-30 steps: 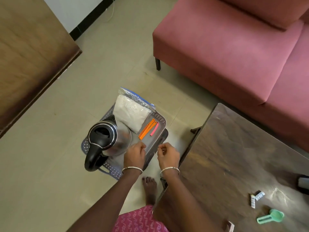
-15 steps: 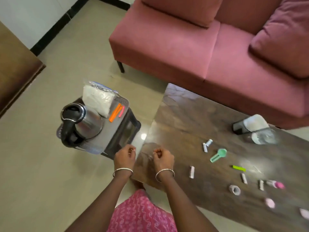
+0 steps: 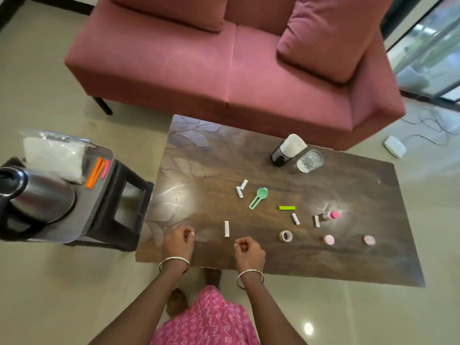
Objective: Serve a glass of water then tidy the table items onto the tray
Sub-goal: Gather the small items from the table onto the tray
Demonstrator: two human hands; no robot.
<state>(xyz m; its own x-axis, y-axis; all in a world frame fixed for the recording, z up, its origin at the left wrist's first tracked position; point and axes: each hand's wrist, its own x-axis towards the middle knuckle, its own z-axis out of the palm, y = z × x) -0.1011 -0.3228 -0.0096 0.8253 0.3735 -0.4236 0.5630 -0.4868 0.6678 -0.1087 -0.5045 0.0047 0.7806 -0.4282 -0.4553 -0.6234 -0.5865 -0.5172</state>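
Just inside edge of table [image 3: 199,170], left hand [image 3: 178,241], right hand [image 3: 249,250]

Kettle [image 3: 37,197] partly beyond the left edge, blurry.

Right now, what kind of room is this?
Most likely a living room in a home. A pink sofa with a loose cushion stands behind a low wooden coffee table, and a glass sits on that table.
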